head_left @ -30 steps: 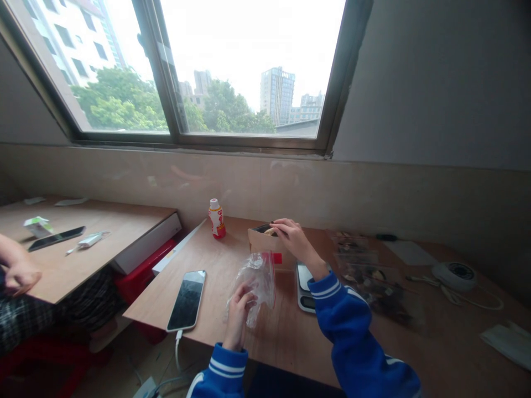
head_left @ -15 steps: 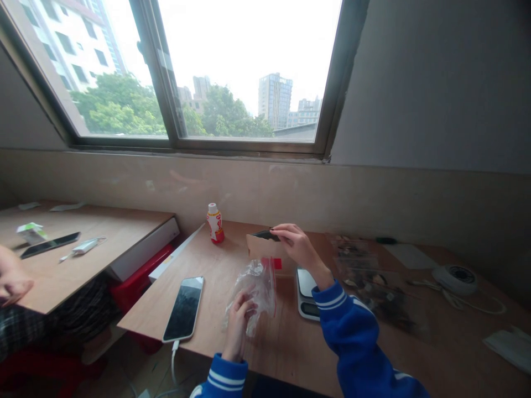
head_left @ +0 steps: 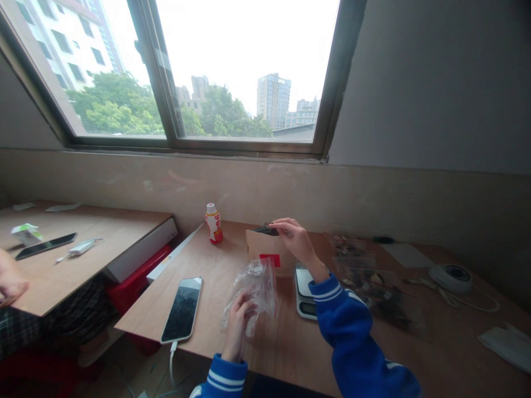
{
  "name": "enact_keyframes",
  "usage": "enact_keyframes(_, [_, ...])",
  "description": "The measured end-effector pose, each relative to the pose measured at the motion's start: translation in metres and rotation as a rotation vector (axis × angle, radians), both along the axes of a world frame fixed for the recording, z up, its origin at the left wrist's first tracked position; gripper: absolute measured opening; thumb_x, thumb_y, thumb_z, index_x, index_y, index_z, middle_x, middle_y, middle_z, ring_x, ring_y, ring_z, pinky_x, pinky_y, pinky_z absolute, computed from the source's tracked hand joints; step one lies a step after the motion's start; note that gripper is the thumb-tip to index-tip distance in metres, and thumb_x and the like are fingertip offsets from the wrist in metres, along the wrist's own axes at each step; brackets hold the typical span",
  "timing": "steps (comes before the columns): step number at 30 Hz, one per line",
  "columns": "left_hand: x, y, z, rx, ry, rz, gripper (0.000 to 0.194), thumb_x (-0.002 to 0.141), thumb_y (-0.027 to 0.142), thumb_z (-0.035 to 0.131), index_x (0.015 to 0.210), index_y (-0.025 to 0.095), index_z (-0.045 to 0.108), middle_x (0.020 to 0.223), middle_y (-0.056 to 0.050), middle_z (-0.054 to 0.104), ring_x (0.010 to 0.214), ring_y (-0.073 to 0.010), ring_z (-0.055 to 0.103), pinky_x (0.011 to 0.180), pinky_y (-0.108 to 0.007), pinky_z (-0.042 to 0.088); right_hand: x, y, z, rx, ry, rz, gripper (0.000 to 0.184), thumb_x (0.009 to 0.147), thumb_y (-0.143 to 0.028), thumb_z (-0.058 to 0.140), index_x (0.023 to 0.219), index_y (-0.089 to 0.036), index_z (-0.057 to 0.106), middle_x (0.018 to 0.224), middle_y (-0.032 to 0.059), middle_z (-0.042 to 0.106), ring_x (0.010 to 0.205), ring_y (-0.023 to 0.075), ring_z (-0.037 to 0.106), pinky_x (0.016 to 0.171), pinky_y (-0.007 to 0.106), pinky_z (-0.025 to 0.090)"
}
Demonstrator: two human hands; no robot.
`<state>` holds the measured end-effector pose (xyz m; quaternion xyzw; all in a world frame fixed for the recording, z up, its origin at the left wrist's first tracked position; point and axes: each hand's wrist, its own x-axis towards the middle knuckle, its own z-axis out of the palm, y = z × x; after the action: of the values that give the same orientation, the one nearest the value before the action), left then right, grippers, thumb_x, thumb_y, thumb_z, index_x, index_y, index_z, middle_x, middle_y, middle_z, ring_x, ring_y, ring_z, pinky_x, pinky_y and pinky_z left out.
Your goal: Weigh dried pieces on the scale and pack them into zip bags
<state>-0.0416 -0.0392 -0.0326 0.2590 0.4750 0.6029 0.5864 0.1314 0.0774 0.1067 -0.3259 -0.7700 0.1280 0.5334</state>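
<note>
My left hand (head_left: pixel 236 323) grips a clear plastic zip bag (head_left: pixel 254 287) with a red edge, held just above the wooden desk (head_left: pixel 286 342). My right hand (head_left: pixel 295 243) reaches over the open top of a brown cardboard box (head_left: pixel 265 251), fingers pinched on a small item I cannot make out. A small digital scale (head_left: pixel 305 287) lies to the right of the box, partly under my blue sleeve.
A phone (head_left: pixel 182 309) on a charging cable lies at the desk's left. A small red and white bottle (head_left: pixel 213 223) stands by the wall. Clear bags of dark pieces (head_left: pixel 373 282) and a white round device (head_left: pixel 452 275) lie to the right. Another person's hand (head_left: pixel 10 284) rests at the neighbouring desk.
My right hand stays at the box's top, now lifted slightly, with its fingers pinched. The left hand keeps the bag. The view drifted a little.
</note>
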Motion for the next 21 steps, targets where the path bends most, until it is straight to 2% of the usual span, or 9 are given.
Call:
enact_keyframes(3, [0.001,0.000,0.001,0.003,0.008,-0.012,0.041,0.061,0.020,0.068,0.102,0.015,0.070,0.103,-0.009,0.070,0.071,-0.0135,0.062,0.064,-0.024,0.048,0.001,0.003,0.001,-0.020,-0.054,-0.017,0.025,0.086,-0.016,0.050,0.080,-0.026,0.072,0.088,0.0038,0.070,0.089,0.0205,0.061,0.085,0.038,0.047])
enact_keyframes(5, [0.002,0.000,0.001,0.008,0.016,-0.011,0.040,0.062,0.020,0.067,0.102,0.016,0.071,0.100,-0.008,0.070,0.073,-0.0138,0.062,0.064,-0.024,0.048,0.003,0.003,0.000,-0.021,-0.107,-0.049,0.029,0.082,-0.010,0.049,0.071,-0.025,0.070,0.090,0.0035,0.070,0.091,0.0212,0.060,0.088,0.041,0.044])
enact_keyframes(8, [0.005,0.000,0.002,0.016,0.026,-0.003,0.038,0.063,0.020,0.067,0.101,0.017,0.071,0.097,-0.006,0.070,0.071,-0.0131,0.061,0.064,-0.024,0.048,0.005,-0.009,-0.002,0.007,-0.068,-0.116,0.029,0.081,-0.008,0.048,0.076,-0.025,0.070,0.108,0.0040,0.066,0.103,0.0227,0.056,0.096,0.044,0.040])
enact_keyframes(11, [0.009,0.000,0.005,0.034,0.006,-0.007,0.038,0.064,0.021,0.068,0.102,0.018,0.071,0.097,-0.006,0.070,0.073,-0.0130,0.061,0.065,-0.023,0.047,0.002,-0.035,-0.014,-0.035,0.086,-0.170,0.026,0.086,-0.014,0.044,0.084,-0.025,0.068,0.105,0.0052,0.064,0.101,0.0214,0.057,0.091,0.039,0.043])
enact_keyframes(14, [0.014,-0.001,0.009,0.064,-0.028,-0.024,0.038,0.066,0.023,0.070,0.104,0.019,0.071,0.101,-0.006,0.070,0.077,-0.0136,0.061,0.066,-0.023,0.047,-0.005,-0.060,-0.043,-0.233,0.194,-0.240,0.019,0.088,-0.027,0.049,0.100,-0.023,0.063,0.103,0.0070,0.063,0.093,0.0215,0.059,0.083,0.036,0.047])
enact_keyframes(16, [0.015,-0.003,0.009,0.096,-0.038,-0.052,0.038,0.066,0.023,0.069,0.104,0.019,0.071,0.100,-0.006,0.070,0.077,-0.0137,0.061,0.067,-0.023,0.047,-0.009,-0.068,-0.066,-0.433,0.249,-0.225,0.030,0.084,-0.038,0.058,0.109,-0.022,0.058,0.109,0.0088,0.063,0.094,0.0231,0.060,0.084,0.038,0.048])
enact_keyframes(19, [0.007,-0.005,0.010,0.136,0.004,-0.123,0.037,0.066,0.020,0.068,0.103,0.018,0.072,0.090,-0.005,0.071,0.067,-0.0124,0.057,0.064,-0.024,0.045,-0.009,-0.067,-0.089,-0.688,0.377,-0.100,0.036,0.077,-0.050,0.063,0.097,-0.021,0.061,0.099,0.0096,0.068,0.091,0.0259,0.064,0.081,0.040,0.050])
enact_keyframes(21, [-0.007,-0.006,0.013,0.145,0.063,-0.186,0.038,0.066,0.018,0.068,0.104,0.018,0.072,0.088,-0.005,0.071,0.066,-0.0129,0.055,0.063,-0.025,0.044,-0.006,-0.064,-0.091,-0.725,0.485,-0.110,0.036,0.074,-0.055,0.064,0.087,-0.021,0.062,0.089,0.0092,0.069,0.084,0.0266,0.065,0.072,0.039,0.053])
